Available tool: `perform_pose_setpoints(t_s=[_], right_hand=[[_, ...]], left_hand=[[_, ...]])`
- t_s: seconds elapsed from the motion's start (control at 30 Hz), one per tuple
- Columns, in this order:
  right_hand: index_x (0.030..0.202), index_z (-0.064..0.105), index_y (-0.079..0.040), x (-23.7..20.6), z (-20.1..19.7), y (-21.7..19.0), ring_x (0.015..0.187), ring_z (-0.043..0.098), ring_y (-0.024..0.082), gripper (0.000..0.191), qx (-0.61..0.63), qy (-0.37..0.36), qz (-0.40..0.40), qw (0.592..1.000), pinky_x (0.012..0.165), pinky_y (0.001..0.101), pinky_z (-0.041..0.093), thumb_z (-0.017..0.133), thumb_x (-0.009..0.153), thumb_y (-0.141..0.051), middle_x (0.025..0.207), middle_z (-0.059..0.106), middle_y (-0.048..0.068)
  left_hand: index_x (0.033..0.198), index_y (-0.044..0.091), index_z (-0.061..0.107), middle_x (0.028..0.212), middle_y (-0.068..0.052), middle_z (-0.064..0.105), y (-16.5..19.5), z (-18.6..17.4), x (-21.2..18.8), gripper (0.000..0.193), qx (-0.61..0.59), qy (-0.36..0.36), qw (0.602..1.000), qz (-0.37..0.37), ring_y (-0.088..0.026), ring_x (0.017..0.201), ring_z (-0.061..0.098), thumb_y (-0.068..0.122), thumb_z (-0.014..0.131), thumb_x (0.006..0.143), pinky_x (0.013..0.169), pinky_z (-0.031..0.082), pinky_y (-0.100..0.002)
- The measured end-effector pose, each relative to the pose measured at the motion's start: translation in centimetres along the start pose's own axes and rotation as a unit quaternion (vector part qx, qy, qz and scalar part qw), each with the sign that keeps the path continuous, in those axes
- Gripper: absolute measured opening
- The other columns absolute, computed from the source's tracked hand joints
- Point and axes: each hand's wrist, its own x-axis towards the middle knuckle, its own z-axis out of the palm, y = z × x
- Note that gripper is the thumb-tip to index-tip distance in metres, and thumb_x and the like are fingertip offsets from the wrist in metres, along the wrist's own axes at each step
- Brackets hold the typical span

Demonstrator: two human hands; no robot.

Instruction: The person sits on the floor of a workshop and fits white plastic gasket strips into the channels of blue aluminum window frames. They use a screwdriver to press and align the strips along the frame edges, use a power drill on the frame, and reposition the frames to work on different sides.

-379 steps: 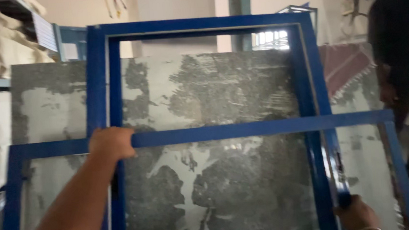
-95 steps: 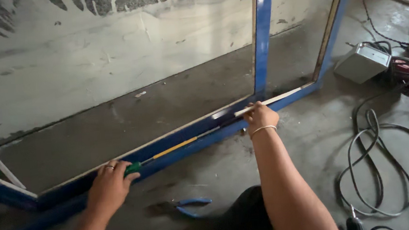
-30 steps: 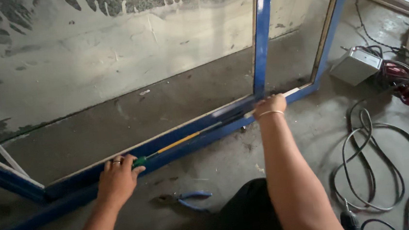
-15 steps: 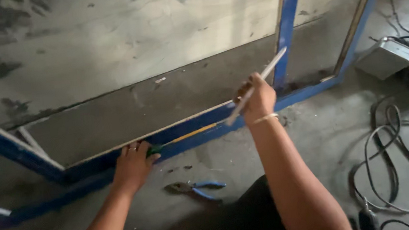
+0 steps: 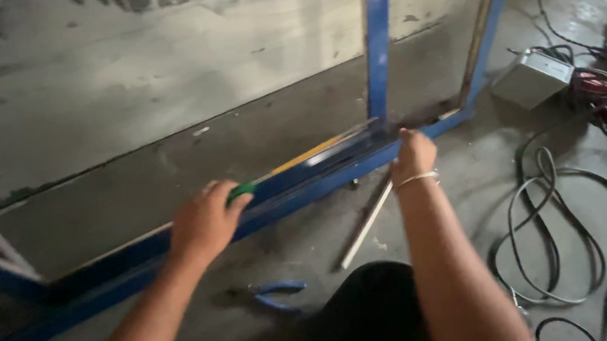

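My left hand [image 5: 203, 222] has its fingers [image 5: 213, 192] closed around a green-handled tool [image 5: 241, 190], whose yellow shaft lies along the bottom rail of the blue metal frame [image 5: 332, 164]. My right hand [image 5: 413, 156] rests on the same rail further right, near the upright bar; whether those fingers grip anything I cannot tell. A pale metal strip [image 5: 365, 223] lies loose on the floor just near of the rail. I judge I am working along the rail with the tool; sliding further should need a steady right-hand brace. Blue-handled pliers [image 5: 277, 294] lie nearer me; black cables [image 5: 561, 229] and a grey box [image 5: 531, 79] sit right.
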Motion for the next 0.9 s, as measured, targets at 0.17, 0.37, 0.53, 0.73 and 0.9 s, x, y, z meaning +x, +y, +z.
perform_pose_setpoints(t_s=[0.17,0.37,0.53,0.73,0.9], right_hand=[[0.138,0.054,-0.002,9.2,-7.6,-6.1,0.128,0.06,0.031,0.059,-0.349,0.076,-0.32,0.878,0.106,0.0385,0.046,0.077,0.086,-0.018,0.137,0.063,0.015],[0.147,0.052,-0.013,13.5,-10.8,-8.2,0.13,0.057,0.036,0.069,-0.511,0.001,-0.316,0.799,0.107,0.0423,0.044,0.077,0.083,-0.023,0.14,0.061,0.019],[0.149,0.053,-0.013,14.2,-10.6,-6.0,0.127,0.062,0.035,0.065,-0.447,0.015,-0.382,0.809,0.107,0.0418,0.047,0.068,0.086,-0.02,0.136,0.065,0.019],[0.149,0.054,-0.012,13.8,-11.0,-5.3,0.123,0.062,0.038,0.064,-0.454,0.024,-0.437,0.776,0.106,0.0453,0.048,0.066,0.087,-0.017,0.134,0.064,0.02],[0.149,0.054,-0.014,13.2,-10.6,-5.2,0.124,0.06,0.039,0.064,-0.475,0.05,-0.431,0.766,0.105,0.0472,0.047,0.065,0.086,-0.02,0.136,0.063,0.019]], left_hand=[[0.107,0.014,0.072,0.101,-0.013,0.074,7.7,5.1,5.1,0.037,-0.039,-0.025,0.998,0.046,-0.039,0.092,0.069,0.046,0.064,0.092,0.074,0.054,-0.052],[0.11,0.017,0.072,0.096,-0.013,0.075,12.1,9.7,7.7,0.038,-0.047,-0.128,0.99,-0.018,-0.037,0.094,0.07,0.049,0.061,0.094,0.076,0.055,-0.052],[0.109,0.017,0.072,0.096,-0.013,0.074,12.3,11.6,8.4,0.039,-0.031,-0.12,0.992,-0.02,-0.037,0.093,0.07,0.051,0.06,0.093,0.075,0.055,-0.053],[0.108,0.016,0.071,0.097,-0.012,0.074,12.4,13.5,8.7,0.04,-0.044,-0.1,0.994,-0.007,-0.037,0.09,0.07,0.051,0.061,0.091,0.073,0.056,-0.052],[0.107,0.016,0.069,0.098,-0.012,0.073,12.2,14.4,8.3,0.037,-0.026,-0.087,0.996,0.005,-0.038,0.089,0.07,0.049,0.06,0.094,0.071,0.055,-0.052]])
